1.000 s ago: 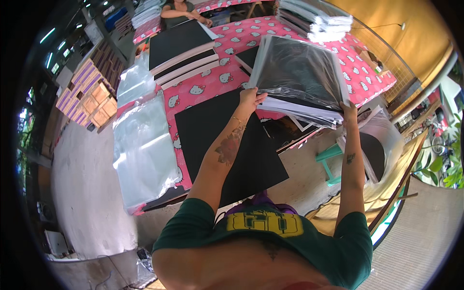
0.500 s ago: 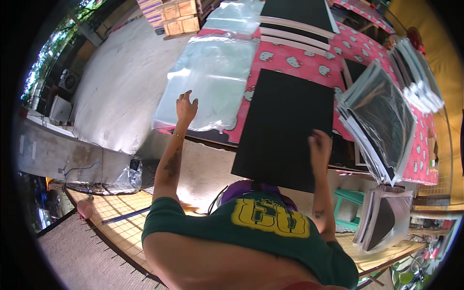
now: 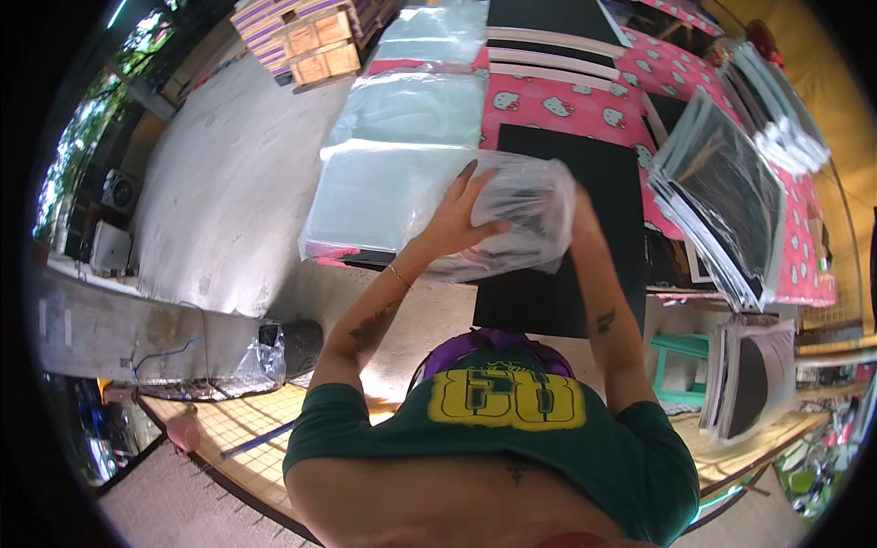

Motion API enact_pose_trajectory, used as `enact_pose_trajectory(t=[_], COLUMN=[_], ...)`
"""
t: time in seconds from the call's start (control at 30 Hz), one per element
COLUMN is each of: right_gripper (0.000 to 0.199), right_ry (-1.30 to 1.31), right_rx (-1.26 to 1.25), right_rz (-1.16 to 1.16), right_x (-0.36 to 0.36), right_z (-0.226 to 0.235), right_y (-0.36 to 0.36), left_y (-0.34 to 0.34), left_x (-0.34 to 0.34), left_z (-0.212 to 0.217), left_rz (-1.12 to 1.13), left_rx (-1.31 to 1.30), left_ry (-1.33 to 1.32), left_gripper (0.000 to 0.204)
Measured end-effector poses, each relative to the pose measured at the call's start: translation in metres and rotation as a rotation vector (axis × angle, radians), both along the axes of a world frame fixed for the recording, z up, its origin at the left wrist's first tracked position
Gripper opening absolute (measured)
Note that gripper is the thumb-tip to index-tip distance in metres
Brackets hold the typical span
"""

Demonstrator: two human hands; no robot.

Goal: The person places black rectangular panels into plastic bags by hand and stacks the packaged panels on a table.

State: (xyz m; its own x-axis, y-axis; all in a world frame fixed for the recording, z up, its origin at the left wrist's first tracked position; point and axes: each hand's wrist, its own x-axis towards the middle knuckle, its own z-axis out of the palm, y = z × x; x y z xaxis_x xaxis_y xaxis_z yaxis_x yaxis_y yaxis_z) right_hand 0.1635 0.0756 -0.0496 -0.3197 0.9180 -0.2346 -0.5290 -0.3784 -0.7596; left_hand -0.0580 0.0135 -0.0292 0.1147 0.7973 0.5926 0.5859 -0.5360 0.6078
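A clear plastic bag (image 3: 534, 205) is bunched up at its right end. It stretches from the stack of clear plastic bags (image 3: 356, 196) over to the black board (image 3: 562, 297). My left hand (image 3: 459, 217) rests against the bag with fingers and thumb apart. At the bag's right end, my right hand (image 3: 581, 215) grips its edge; the plastic hides part of the fingers. Beneath both hands the black board lies flat, reaching past the table's near edge toward my body.
A pink patterned cover (image 3: 548, 110) lies over the table. More black boards (image 3: 553, 23) are stacked at the far side. Plastic-wrapped boards (image 3: 717, 183) lean on the right, near a green stool (image 3: 681, 374). Wooden crates (image 3: 315, 46) stand at the far left.
My left hand has moved right from the bag stack, and a clear bag now spans toward the black board. My right hand has moved up to the bag's end.
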Motion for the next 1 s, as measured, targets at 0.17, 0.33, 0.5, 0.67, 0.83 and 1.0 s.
enact_pose_trajectory(t=[0.17, 0.33, 0.5, 0.67, 0.83, 1.0], right_gripper=[0.038, 0.059, 0.074, 0.079, 0.042, 0.044], right_ry=[0.097, 0.059, -0.623, -0.316, 0.454, -0.467], right_rx=[0.005, 0.168, 0.61, 0.622, 0.287, 0.456], right_rz=[-0.003, -0.192, -0.299, 0.381, 0.258, 0.239], right_x=[0.116, 0.095, 0.118, 0.111, 0.15, 0.158], right_z=[0.019, 0.029, 0.088, 0.049, 0.035, -0.004], right_y=[0.011, -0.032, -0.066, -0.051, -0.077, -0.125], left_y=[0.024, -0.031, -0.003, -0.024, -0.01, -0.022], left_x=[-0.035, 0.09, 0.1, 0.084, -0.002, -0.01], left_z=[0.023, 0.036, 0.002, 0.08, 0.054, 0.067], left_rz=[-0.246, -0.019, -0.417, -0.745, -0.762, -0.958], left_rx=[-0.461, 0.056, -0.7, -0.88, -0.899, -0.638], left_ry=[-0.274, -0.133, -0.264, -0.632, -1.124, -1.605], left_gripper=[0.042, 0.036, 0.031, 0.025, 0.026, 0.03])
